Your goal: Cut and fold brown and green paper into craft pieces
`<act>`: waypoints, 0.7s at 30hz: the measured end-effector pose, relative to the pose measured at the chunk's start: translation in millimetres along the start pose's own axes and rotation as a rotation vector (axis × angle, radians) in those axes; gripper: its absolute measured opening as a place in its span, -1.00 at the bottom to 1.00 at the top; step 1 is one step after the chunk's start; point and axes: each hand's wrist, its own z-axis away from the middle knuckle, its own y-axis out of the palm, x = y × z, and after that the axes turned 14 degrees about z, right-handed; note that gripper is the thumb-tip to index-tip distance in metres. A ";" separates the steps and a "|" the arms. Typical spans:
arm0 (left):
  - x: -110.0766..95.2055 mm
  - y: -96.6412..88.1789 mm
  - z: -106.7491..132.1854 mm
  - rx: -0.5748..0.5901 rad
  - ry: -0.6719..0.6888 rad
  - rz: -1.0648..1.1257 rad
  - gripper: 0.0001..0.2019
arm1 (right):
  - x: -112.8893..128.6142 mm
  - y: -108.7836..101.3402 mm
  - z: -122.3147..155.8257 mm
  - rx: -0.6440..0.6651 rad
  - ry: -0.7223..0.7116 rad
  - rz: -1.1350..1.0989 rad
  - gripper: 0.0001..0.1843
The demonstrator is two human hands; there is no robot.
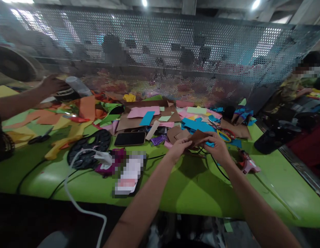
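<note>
My left hand (179, 148) and my right hand (217, 148) meet over the green table (196, 189), both pinching one brown paper piece (197, 137) held just above the surface. Fingers of each hand curl around its edges. Blue paper scraps (194, 124) lie right behind the piece, and red-and-yellow scissors (225, 134) rest just beyond my right hand. A black cable (216, 168) runs under my right wrist.
Coloured paper scraps (144, 112) cover the table's back. A phone (130, 138), a black round disc (90, 148), a white cable (79, 206) and a pink glue gun (249, 166) lie nearby. Another person's hand (52, 84) reaches in at far left. A perforated metal screen (160, 51) closes the back.
</note>
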 end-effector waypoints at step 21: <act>6.5 7.3 3.2 0.128 0.064 -0.085 -0.45 | 8.1 2.7 1.8 -0.162 0.149 -0.031 -0.77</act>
